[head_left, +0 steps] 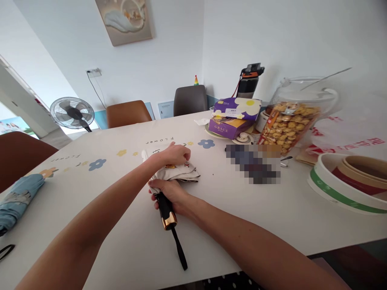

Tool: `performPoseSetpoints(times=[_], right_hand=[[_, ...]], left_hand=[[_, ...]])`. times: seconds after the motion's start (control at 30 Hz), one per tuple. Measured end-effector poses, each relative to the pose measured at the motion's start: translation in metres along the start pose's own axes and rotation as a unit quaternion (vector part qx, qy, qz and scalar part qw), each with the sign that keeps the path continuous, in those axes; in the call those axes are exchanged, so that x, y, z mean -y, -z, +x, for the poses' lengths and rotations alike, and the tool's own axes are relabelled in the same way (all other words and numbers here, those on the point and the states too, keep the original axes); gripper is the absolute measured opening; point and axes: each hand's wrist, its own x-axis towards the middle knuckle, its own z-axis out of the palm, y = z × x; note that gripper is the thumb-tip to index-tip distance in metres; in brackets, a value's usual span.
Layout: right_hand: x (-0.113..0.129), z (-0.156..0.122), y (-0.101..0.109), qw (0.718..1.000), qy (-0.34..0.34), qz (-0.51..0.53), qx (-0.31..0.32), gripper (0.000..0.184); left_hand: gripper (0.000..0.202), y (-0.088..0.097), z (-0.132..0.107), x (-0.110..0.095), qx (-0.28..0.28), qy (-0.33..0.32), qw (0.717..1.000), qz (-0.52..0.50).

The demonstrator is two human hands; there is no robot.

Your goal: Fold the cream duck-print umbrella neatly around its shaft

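A compact umbrella [171,174] with a cream, printed canopy lies partly folded above the table, its handle pointing toward me. My right hand [173,194] is wrapped round the base of the canopy, just above the black handle [165,207] with its copper-coloured end. A black wrist strap [179,247] hangs from that end onto the table. Across the canopy lies my left hand [177,154], its fingers curled in at the cloth; the fingertips are partly hidden. Loose folds of the canopy stick out to the right, below my left hand.
A blue folded umbrella [22,197] lies at the table's left edge. To the right are purple boxes [231,127], a jar-like pitcher [302,90], a snack bag [290,123], a blurred dark item [254,163] and tape rolls [326,185]. Chairs [128,112] stand behind the table [121,213].
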Motion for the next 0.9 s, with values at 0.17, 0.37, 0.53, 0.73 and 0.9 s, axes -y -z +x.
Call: performPoseSetpoints(times=[0.17,0.37,0.53,0.73,0.9], right_hand=[[0.001,0.002,0.001,1.0,-0.005,-0.021,-0.007,0.012],[0.0,0.006,0.002,1.0,-0.022,-0.012,-0.007,0.014],[0.001,0.006,0.004,1.0,-0.022,-0.01,0.007,0.015],[0.005,0.004,0.007,0.999,-0.019,-0.011,0.03,0.022],[0.01,-0.001,0.007,0.999,-0.017,-0.002,0.043,0.026]], left_hand=[[0.022,0.001,-0.007,0.006,-0.103,-0.006,0.994,0.042],[0.018,0.013,-0.06,0.019,-0.382,0.041,0.921,-0.071],[0.015,0.005,-0.124,0.024,-0.507,0.098,0.846,-0.129],[0.01,-0.027,-0.156,0.04,-0.565,0.182,0.743,-0.309],[0.009,-0.043,-0.164,0.054,-0.561,0.196,0.657,-0.463]])
